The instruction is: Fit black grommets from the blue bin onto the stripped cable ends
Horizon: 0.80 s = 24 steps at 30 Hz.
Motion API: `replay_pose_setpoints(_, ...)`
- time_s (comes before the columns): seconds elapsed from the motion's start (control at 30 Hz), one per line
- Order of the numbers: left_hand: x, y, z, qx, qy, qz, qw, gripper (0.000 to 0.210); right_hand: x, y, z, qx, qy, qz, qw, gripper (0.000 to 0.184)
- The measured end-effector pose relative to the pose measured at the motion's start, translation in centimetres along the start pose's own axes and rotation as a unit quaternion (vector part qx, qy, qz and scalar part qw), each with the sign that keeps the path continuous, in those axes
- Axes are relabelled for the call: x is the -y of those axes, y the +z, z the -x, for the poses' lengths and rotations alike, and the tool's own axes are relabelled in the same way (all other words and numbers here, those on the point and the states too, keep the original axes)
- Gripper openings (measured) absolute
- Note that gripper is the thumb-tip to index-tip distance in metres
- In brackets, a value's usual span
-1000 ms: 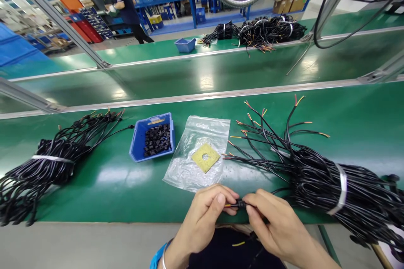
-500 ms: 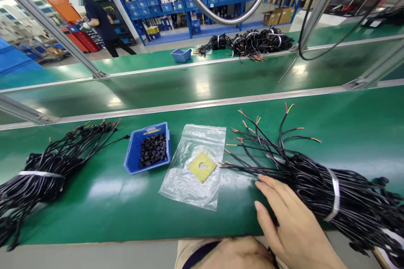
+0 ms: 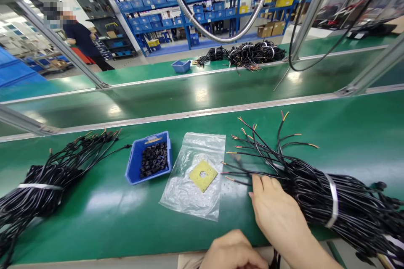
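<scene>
My right hand (image 3: 276, 204) reaches over the near side of the black cable bundle (image 3: 311, 187), its fingertips closed on one of the thin cables near the stripped ends. Red, yellow and orange wire tips fan out from that bundle, which a white tie binds. At the bottom edge my left hand (image 3: 233, 252) is curled, palm down, with its fingertips partly cut off. Right beside those fingers a piece of black cable (image 3: 275, 258) shows, seemingly held by them. A clear zip bag (image 3: 179, 195) lies left of the right hand, with a yellow square sponge (image 3: 203, 176) on it.
A blue bin (image 3: 134, 167) holds many small black parts (image 3: 154, 159). Another tied cable bundle (image 3: 41, 187) lies at the left. Beyond the metal rail, more cables (image 3: 252, 54) and a small blue tray (image 3: 181, 66) sit on the far bench. A flexible metal hose (image 3: 217, 38) hangs above.
My right hand has moved slightly left and its fingers have closed on a cable in the bundle. My left hand has come up into view at the bottom, curled. The view has tilted upward a little.
</scene>
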<state>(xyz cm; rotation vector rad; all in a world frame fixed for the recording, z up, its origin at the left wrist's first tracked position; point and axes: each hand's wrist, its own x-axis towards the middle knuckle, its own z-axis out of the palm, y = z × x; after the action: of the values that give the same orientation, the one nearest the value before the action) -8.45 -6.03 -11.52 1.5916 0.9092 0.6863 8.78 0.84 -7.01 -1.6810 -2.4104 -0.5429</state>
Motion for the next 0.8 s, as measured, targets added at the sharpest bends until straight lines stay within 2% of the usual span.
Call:
replay_pose_setpoints(0.1, -0.7, -0.9, -0.3, -0.051, 0.043, 0.054, 0.996, 0.027, -0.3, 0.0, -0.2, -0.044, 0.008, -0.037, 0.998, 0.028)
replay_pose_setpoints(0.17, -0.7, -1.2, -0.3, -0.077, 0.045, 0.095, 0.991, 0.023, -0.7, -0.3, -0.1, -0.071, -0.009, -0.111, 0.991, 0.029)
replay_pose_setpoints(0.27, -0.5, -1.4, -0.3, -0.103, 0.039, 0.158, 0.981, 0.021, -1.3, -0.7, 0.4, -0.079, -0.038, -0.265, 0.96, 0.028)
replay_pose_setpoints(0.33, -0.6, -1.4, -0.3, -0.139, 0.039, 0.188, 0.971, 0.02, -1.6, -0.6, 0.8, -0.075, -0.043, -0.322, 0.943, 0.027)
replay_pose_setpoints(0.47, -1.1, -1.4, -0.4, -0.227, 0.002, 0.247, 0.942, 0.033, -2.0, -0.1, 1.3, -0.079, -0.097, -0.36, 0.925, 0.021)
replay_pose_setpoints(0.6, -1.1, -1.6, -0.4, -0.259, -0.032, 0.297, 0.919, 0.052, -2.1, -0.5, 1.1, -0.08, -0.16, -0.365, 0.914, 0.02)
replay_pose_setpoints(0.7, -0.9, -1.7, -0.2, -0.28, -0.037, 0.301, 0.911, 0.054, -1.3, -0.8, 0.8, -0.094, -0.177, -0.382, 0.902, 0.021)
replay_pose_setpoints(0.8, -0.9, -2.4, 0.4, -0.332, -0.048, 0.281, 0.899, 0.054, -0.1, -0.3, 0.7, -0.117, -0.205, -0.385, 0.892, 0.024)
